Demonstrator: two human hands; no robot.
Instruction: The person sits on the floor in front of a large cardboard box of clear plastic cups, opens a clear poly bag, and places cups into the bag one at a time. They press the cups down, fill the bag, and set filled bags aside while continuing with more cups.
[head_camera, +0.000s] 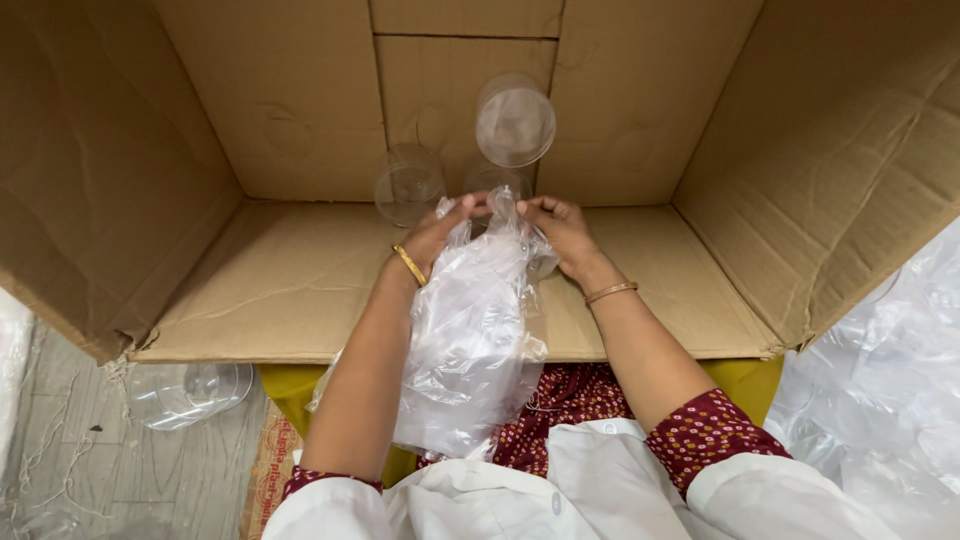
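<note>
Plastic bag (470, 340): clear, crumpled, held upright by its top edge between both hands, inside the mouth of a large cardboard box (290, 270); its lower end hangs down over the box's front flap to the person's lap.

Left hand (440, 235): fingers closed, pinching the bag's top at the left; gold bangle on the wrist.

Right hand (560, 235): fingers closed, pinching the bag's top at the right; thin bangle on the wrist. The two hands sit near each other, fingertips almost meeting above the bag.

Clear plastic cups: one (514, 120) high against the back wall of the box, its round end facing the camera; one (408, 185) lower left, just beside the left hand; a third (495, 180) partly hidden behind the bag's top.

Cardboard box: lying on its side, opening toward the person, flaps spread out.

Further clear container (185, 390): on the floor at left, below the box flap.

Heap of clear plastic (880, 400): at right, beside the box.

Person's clothing: white coat over a maroon patterned garment.
</note>
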